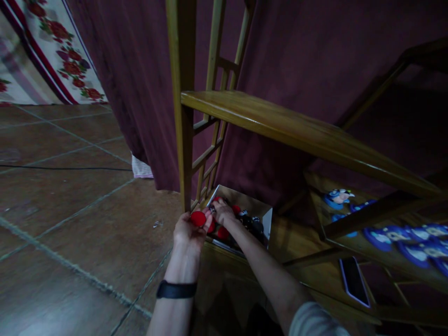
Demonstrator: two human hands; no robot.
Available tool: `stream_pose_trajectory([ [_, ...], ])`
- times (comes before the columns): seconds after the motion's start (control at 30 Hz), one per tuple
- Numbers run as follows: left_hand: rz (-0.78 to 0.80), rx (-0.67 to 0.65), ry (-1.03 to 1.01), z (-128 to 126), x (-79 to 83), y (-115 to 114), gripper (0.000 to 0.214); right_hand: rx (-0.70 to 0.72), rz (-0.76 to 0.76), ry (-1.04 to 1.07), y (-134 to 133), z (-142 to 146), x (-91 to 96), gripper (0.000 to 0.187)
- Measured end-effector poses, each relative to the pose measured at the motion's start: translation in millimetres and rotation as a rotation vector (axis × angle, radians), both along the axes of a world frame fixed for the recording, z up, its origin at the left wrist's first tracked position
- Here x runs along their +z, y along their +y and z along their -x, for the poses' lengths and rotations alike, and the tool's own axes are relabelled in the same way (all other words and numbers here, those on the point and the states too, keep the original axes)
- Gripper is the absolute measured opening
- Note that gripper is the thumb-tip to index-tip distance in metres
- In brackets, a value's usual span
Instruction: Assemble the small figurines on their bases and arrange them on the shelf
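My left hand (189,232), palm up with a dark band on its wrist, grips a round red disc (198,218) beside the near left edge of an open cardboard box (266,221). Within that box, my right hand (224,213) reaches among the contents at the left end, its fingers drawn together; what they grasp is too small to make out. Several red round pieces (223,233) lie about the right hand. Dark pieces with white marks (257,226) fill the box's right part.
The box stands on a low wooden shelf board (290,238), under a higher shelf (266,109) with an upright post (182,140). To the right are a phone (354,281) and several blue-and-white figures (416,252). A dark curtain (140,84) hangs behind; a cable (66,168) crosses the tiled floor.
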State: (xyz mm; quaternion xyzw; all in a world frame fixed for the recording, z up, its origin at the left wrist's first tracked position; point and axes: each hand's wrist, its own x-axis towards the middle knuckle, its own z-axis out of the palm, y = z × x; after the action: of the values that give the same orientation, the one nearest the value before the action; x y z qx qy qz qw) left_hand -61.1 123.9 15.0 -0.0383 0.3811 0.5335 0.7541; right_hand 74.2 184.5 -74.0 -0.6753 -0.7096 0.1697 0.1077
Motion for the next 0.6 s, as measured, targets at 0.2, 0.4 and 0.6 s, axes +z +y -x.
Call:
stream_pose_trajectory([
  [0.2, -0.026, 0.019, -0.027, -2, -1.9, 2, 0.019, -0.177, -0.029, 0.012, -15, -10, 23.4, 0.028],
  [0.4, -0.103, -0.066, -0.173, -9, 4.9, -3, 0.025, -0.578, -0.025, 1.218, -89, -42, 45.4, 0.024],
  [0.6, -0.128, -0.219, -0.075, -32, 2.7, -15, 0.037, -0.748, 0.104, 1.976, -160, -59, 60.0, 0.016],
])
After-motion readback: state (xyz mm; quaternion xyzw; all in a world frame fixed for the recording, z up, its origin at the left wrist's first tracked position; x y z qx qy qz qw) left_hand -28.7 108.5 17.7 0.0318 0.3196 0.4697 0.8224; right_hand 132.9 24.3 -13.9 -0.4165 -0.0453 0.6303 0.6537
